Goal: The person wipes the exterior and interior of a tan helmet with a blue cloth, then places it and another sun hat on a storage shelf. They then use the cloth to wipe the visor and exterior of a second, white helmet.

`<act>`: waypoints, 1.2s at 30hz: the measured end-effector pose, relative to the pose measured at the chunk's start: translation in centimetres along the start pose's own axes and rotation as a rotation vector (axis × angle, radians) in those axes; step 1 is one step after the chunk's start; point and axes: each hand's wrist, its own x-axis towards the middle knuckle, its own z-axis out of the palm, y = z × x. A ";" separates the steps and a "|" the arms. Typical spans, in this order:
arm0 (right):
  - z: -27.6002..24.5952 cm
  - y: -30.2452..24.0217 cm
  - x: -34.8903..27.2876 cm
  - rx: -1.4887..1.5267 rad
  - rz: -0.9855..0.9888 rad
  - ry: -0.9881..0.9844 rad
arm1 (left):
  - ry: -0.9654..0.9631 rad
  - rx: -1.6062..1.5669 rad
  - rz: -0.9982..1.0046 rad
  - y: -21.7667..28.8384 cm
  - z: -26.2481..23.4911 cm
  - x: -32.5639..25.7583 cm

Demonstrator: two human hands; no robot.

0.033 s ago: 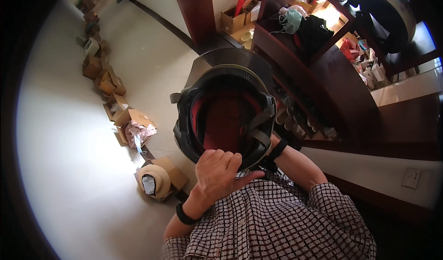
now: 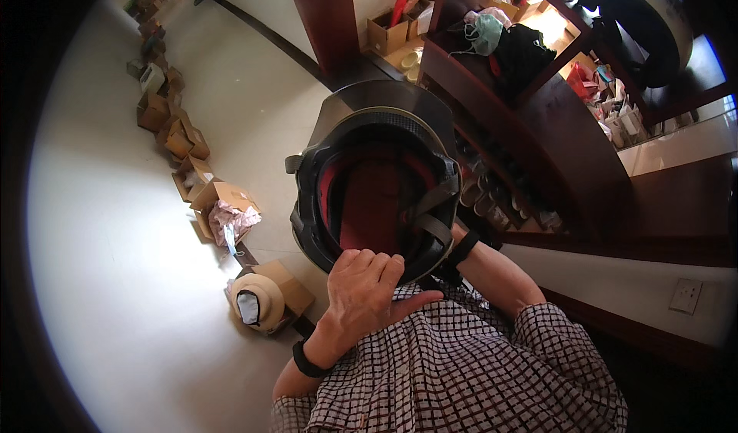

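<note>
the helmet (image 2: 369,210) lies at 12 o'clock from the fingers of the left hand (image 2: 363,287), directly above and touching them; its long axis runs roughly from 12 to 6 o'clock, peak (image 2: 384,101) at the far end and near rim at the hand. it is held up in front of the checked shirt (image 2: 446,356), opening turned upward to the view. the left hand is plainly at it: 4 fingers are hooked over the rim at 6 o'clock, gripping it, while the thumb sticks out toward 3 o'clock. the right hand (image 2: 459,233) comes in from about 4 o'clock and goes behind the shell; its fingers are hidden, so i cannot tell whether they grasp or only brace.

the helmet has a dark, rounded shell with a broad, smooth peak that catches a dull sheen. inside sits deep red lining, shadowed toward the upper part, within black padding. greyish straps hang across the opening around 3 to 4 o'clock, and a small knob juts from the side near 10 o'clock.
</note>
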 end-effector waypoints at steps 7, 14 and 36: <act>-1.0 0.3 -1.0 -0.022 -0.007 0.035 | -0.193 0.032 -0.107 -0.3 -0.2 -2.4; -1.8 0.9 -1.2 -0.035 0.009 0.055 | -0.437 -0.156 -0.237 0.8 -1.7 -1.0; -5.8 3.9 2.5 -0.105 0.166 0.028 | -0.525 -0.821 -0.823 -1.3 -0.8 -0.8</act>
